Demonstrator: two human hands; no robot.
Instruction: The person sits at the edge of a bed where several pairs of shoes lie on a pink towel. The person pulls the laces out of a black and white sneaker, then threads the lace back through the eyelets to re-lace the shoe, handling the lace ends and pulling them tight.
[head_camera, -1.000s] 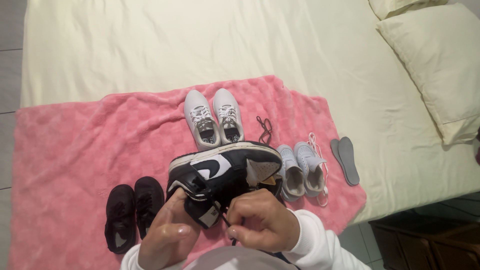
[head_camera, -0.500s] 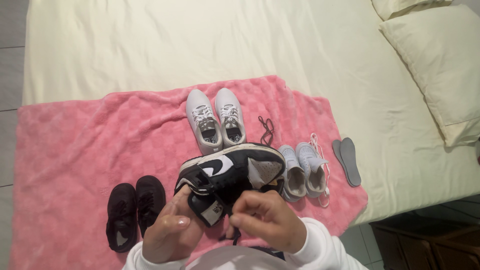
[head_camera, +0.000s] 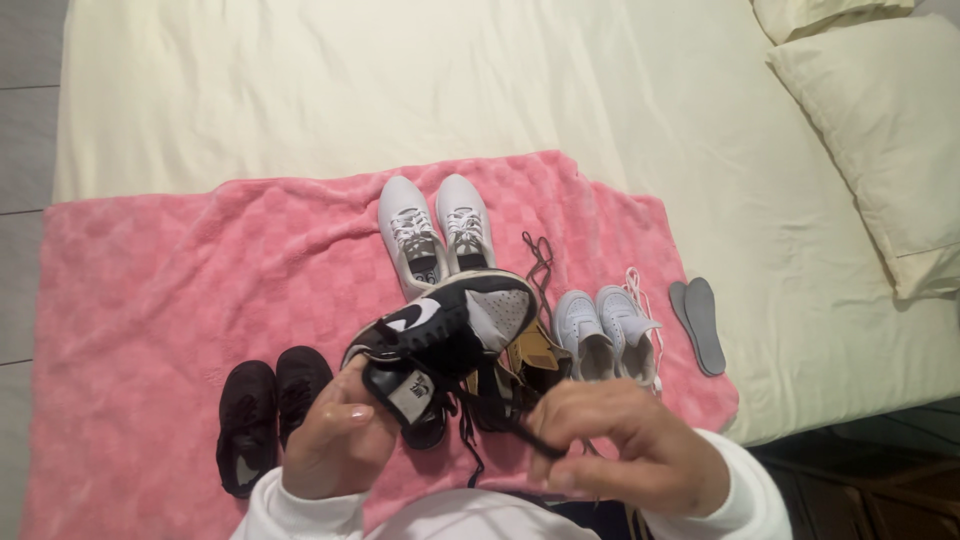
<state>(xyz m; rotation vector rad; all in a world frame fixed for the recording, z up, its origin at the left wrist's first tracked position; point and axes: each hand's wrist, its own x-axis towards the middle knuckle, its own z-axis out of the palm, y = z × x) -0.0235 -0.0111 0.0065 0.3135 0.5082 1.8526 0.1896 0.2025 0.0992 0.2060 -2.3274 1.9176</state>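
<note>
I have the black-and-white sneaker (head_camera: 450, 330) held up in the lower middle of the frame, above the pink blanket (head_camera: 170, 290) spread over the bed (head_camera: 300, 90). My left hand (head_camera: 335, 440) grips it from below at the heel and tongue end, fingers wrapped shut around the collar, thumb on top. The shoe's long axis runs from that hand up and to the right, so the toe points toward the upper right of the frame, away from me.

My right hand (head_camera: 625, 450) sits to the lower right of the shoe, a little apart from it. Its fingers are pinched narrow on the black lace (head_camera: 500, 420), which runs taut from the shoe's tongue area down and right to that pinch. So the lace end lies right of the shoe's opening, and the right hand is the nearer one to it; the left is only steadying.

Behind the held shoe, partly hidden, lies a brown-and-black shoe (head_camera: 530, 360). On the blanket around it: a white pair (head_camera: 435, 230) above, a smaller white pair (head_camera: 605, 330) to the right, a black pair (head_camera: 265, 410) at lower left. A grey insole (head_camera: 700, 325) lies on the sheet beyond the blanket's right edge, and pillows (head_camera: 880, 140) fill the upper right.
</note>
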